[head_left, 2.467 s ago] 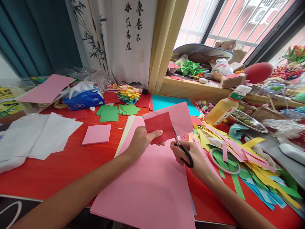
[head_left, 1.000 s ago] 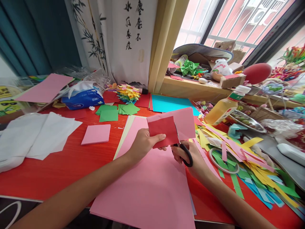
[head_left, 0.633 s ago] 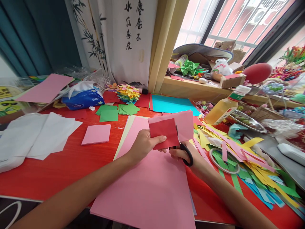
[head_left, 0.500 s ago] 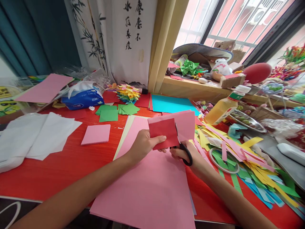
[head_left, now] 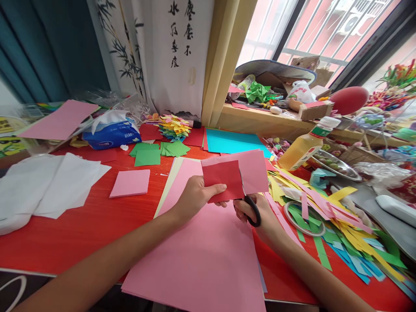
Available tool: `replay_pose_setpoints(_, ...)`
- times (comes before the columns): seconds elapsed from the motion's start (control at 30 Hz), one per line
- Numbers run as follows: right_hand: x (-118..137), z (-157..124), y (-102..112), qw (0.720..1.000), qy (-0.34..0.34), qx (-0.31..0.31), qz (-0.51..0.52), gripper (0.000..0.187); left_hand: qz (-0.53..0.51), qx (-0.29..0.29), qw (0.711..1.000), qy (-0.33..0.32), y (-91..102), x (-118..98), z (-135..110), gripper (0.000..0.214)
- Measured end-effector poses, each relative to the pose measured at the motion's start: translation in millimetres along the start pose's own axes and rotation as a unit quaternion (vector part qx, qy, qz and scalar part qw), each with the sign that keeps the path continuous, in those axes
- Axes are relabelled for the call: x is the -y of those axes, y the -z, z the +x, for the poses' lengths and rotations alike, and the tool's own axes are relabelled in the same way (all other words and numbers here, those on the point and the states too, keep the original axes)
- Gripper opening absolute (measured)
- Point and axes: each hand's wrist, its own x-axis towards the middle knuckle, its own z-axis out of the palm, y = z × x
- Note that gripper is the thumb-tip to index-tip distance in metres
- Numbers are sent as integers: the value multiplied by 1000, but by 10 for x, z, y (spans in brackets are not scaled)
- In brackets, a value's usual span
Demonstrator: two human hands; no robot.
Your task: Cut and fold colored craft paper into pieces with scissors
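My left hand point(head_left: 203, 193) pinches a red paper square point(head_left: 224, 177) laid over a larger piece of pink paper point(head_left: 255, 171), thumb on top. My right hand point(head_left: 251, 210) is closed round the black handles of a pair of scissors point(head_left: 256, 212). The blades run along the red square's right edge, with the pink paper between them. Both hands are above a stack of large pink sheets point(head_left: 201, 260). A small pile of pink squares point(head_left: 130, 183) lies to the left, with green squares point(head_left: 147, 157) behind it.
Paper strips point(head_left: 351, 229) and a tape roll point(head_left: 305, 219) lie at the right, near a bottle point(head_left: 302, 145) and a metal dish point(head_left: 338, 167). White tissues point(head_left: 71, 182) are at the left, before a blue tissue pack point(head_left: 112, 133). Blue sheets point(head_left: 234, 142) lie at the back.
The scissor blades have closed further along the red square's edge. The pink piece right of the blades has shifted slightly to the right.
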Motion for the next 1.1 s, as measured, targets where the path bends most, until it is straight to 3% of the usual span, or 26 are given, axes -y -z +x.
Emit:
replay_pose_setpoints(0.1, -26, 57, 21, 999, 5, 24, 22, 29, 11, -9, 1000, 6, 25, -18, 34, 26)
replay_pose_setpoints(0.23, -117, 149, 130, 988, 2, 121, 93, 22, 38, -69, 997, 15, 162, 25, 150, 26)
replay_pose_setpoints(0.37, -181, 188, 255, 986, -12, 143, 91, 31, 34, -111, 993, -4, 346, 81, 256, 21)
replay_pose_setpoints(0.5, -161, 166, 285, 978, 7, 170, 118, 32, 27, -45, 999, -2, 395, 46, 245, 23)
replay_pose_setpoints(0.67, -116, 122, 255, 971, 6, 204, 122, 28, -52, 25, 998, 25, 295, 33, 175, 19)
replay_pose_setpoints(0.77, -136, 125, 271, 973, 11, 199, 118, 35, -101, 33, 993, 41, 259, 64, 171, 18)
replay_pose_setpoints(0.9, -180, 139, 318, 966, 17, 212, 147, 28, -150, 22, 987, 60, 263, 96, 187, 13)
replay_pose_setpoints(1.1, -157, 115, 293, 969, 31, 203, 137, 38, -145, 37, 987, 60, 231, 96, 167, 13)
